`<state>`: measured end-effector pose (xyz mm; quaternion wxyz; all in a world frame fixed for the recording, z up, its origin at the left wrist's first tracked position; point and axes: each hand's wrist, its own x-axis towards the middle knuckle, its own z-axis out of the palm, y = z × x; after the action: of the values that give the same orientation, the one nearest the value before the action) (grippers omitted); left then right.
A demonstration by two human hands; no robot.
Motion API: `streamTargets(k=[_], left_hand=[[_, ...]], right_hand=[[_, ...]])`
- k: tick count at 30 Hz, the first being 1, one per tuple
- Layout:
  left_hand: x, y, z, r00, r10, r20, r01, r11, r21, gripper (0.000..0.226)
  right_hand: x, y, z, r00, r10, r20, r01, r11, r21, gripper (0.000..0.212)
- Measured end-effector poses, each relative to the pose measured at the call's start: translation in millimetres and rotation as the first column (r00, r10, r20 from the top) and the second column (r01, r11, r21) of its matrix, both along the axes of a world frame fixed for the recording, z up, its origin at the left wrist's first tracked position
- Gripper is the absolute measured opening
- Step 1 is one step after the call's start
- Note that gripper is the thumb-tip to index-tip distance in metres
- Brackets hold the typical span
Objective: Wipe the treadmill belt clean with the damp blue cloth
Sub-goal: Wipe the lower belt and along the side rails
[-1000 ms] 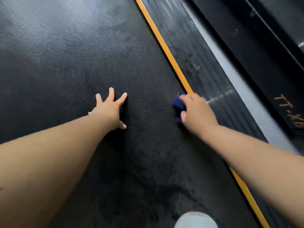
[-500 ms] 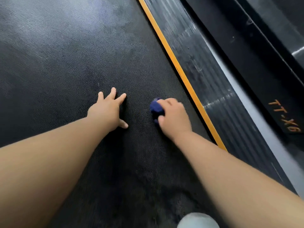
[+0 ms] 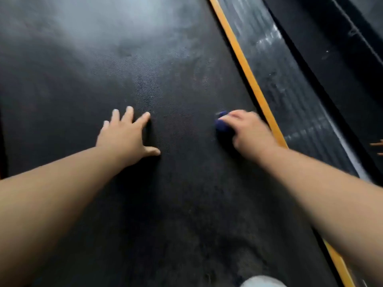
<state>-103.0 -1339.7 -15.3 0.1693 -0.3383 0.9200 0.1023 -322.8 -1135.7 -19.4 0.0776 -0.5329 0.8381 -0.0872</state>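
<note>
I saw the left hand (image 3: 124, 135) flat on the treadmill belt (image 3: 165, 59), fingers spread and thumb out, apparently taking weight. The right hand (image 3: 250, 133) sat well apart from it, at its 3 o'clock. Its fingers were curled over the blue cloth (image 3: 222, 125), which was bunched into a small wad and pressed to the belt. Only the cloth's 10 o'clock edge showed from under the fingers. The orange stripe (image 3: 248, 79) ran just beside that hand, from 12 o'clock down to 5, with the ribbed side rail (image 3: 290, 90) beyond it.

My worries were these. A wad that small touches little of the belt, so I judged a stroke could leave unwiped bands, and the grey haze up at 12 o'clock looked a long reach away. With the hand so close to the stripe, knuckles could scrape it, or the cloth could catch at the belt's edge. If the belt rolled freely, the braced left hand could slide with it, more so on a damp surface. The right hand was blurred, so I could not judge how firm its grip was.
</note>
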Motion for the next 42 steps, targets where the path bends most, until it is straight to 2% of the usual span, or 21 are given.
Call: streamTargets(k=[2,3,5,7,9,11,12,13,14,16,18,19,22,24,26,30,31,35,39,40,42], left_hand=[[15.7,-10.9,-2.0,0.995,0.092,-0.041,-0.090,0.994,0.066,0.110],[20.9,-13.8,-3.8,0.993,0.100,-0.060,-0.094,0.992,0.089,0.111],[25.9,-16.6,-5.1,0.995,0.073,-0.068,-0.066,0.992,0.108,0.115],[25.7,-18.8,-4.5,0.998,0.054,-0.043,-0.048,0.991,0.125,0.118],[23.6,-19.6,-4.4,0.999,0.034,-0.018,-0.031,0.992,0.120,0.118],[21.0,-20.4,-6.1,1.000,0.030,-0.010,-0.029,0.993,0.111,0.115],[20.0,-20.8,-7.1,0.999,0.034,-0.011,-0.032,0.992,0.119,0.115],[19.3,-20.5,-8.1,0.999,0.040,-0.012,-0.038,0.991,0.131,0.116],[19.8,-20.5,-9.2,0.999,0.047,-0.014,-0.045,0.989,0.143,0.118],[20.6,-20.7,-10.5,0.998,0.052,-0.019,-0.048,0.986,0.159,0.120],[20.6,-20.7,-11.0,0.998,0.053,-0.032,-0.047,0.986,0.162,0.120],[20.6,-20.9,-10.7,0.998,0.054,-0.033,-0.048,0.986,0.163,0.120],[20.3,-21.5,-10.8,0.998,0.050,-0.024,-0.046,0.988,0.146,0.120],[19.3,-20.8,-11.4,0.999,0.048,-0.014,-0.045,0.989,0.140,0.120],[19.4,-20.9,-12.3,0.999,0.046,-0.012,-0.043,0.988,0.149,0.120],[20.0,-22.5,-11.1,0.999,0.048,-0.023,-0.043,0.986,0.163,0.121],[20.2,-22.4,-9.6,0.999,0.043,-0.016,-0.040,0.986,0.160,0.121],[16.8,-21.0,-1.6,0.998,0.023,0.061,-0.031,0.989,0.143,0.123],[0.0,-11.3,10.8,0.978,0.023,0.205,-0.048,0.992,0.118,0.127],[-6.6,-5.3,14.2,0.977,0.020,0.211,-0.046,0.992,0.116,0.125],[-24.3,12.8,17.9,0.985,-0.034,0.167,0.012,0.991,0.135,0.121]], right_hand=[[-24.2,10.0,1.7,0.964,-0.260,-0.062,0.264,0.962,0.067,0.042],[-25.8,6.6,-1.7,0.940,-0.327,-0.100,0.336,0.937,0.097,0.040],[-7.8,-14.4,-1.2,0.930,-0.351,-0.106,0.361,0.928,0.097,0.037],[28.9,-39.4,-2.3,0.957,-0.291,-0.023,0.291,0.955,0.053,0.038],[75.6,-59.1,-6.7,0.992,-0.064,0.110,0.069,0.997,-0.040,0.038],[111.7,-70.1,-11.3,0.947,0.245,0.207,-0.239,0.970,-0.054,0.043],[113.2,-74.8,-13.2,0.916,0.343,0.208,-0.339,0.939,-0.052,0.045],[101.1,-80.6,-14.4,0.913,0.366,0.181,-0.361,0.931,-0.061,0.047],[83.7,-86.7,-13.6,0.939,0.313,0.143,-0.306,0.950,-0.066,0.047],[44.6,-97.5,-5.1,0.996,0.054,0.075,-0.052,0.998,-0.032,0.047],[23.0,-112.6,3.5,0.983,-0.178,0.035,0.177,0.983,0.050,0.046],[29.6,-122.9,6.2,0.982,-0.187,0.031,0.184,0.980,0.076,0.043],[85.1,-144.7,0.2,0.987,0.124,0.103,-0.131,0.989,0.067,0.041],[99.2,-149.5,-6.5,0.964,0.226,0.142,-0.235,0.971,0.050,0.044],[81.0,-161.0,-4.5,0.978,0.184,0.100,-0.189,0.981,0.045,0.048],[32.8,-168.7,8.4,0.991,-0.134,-0.012,0.135,0.981,0.143,0.045],[32.3,-165.6,11.1,0.986,-0.165,-0.036,0.169,0.968,0.185,0.043],[82.0,-137.5,18.3,1.000,0.016,-0.009,-0.013,0.960,0.281,0.046],[104.0,-88.0,12.9,0.968,0.210,0.135,-0.236,0.947,0.219,0.041],[90.1,-77.4,12.7,0.970,0.205,0.132,-0.230,0.950,0.214,0.041],[51.5,-51.1,16.0,0.998,0.020,0.063,-0.036,0.965,0.260,0.042]])
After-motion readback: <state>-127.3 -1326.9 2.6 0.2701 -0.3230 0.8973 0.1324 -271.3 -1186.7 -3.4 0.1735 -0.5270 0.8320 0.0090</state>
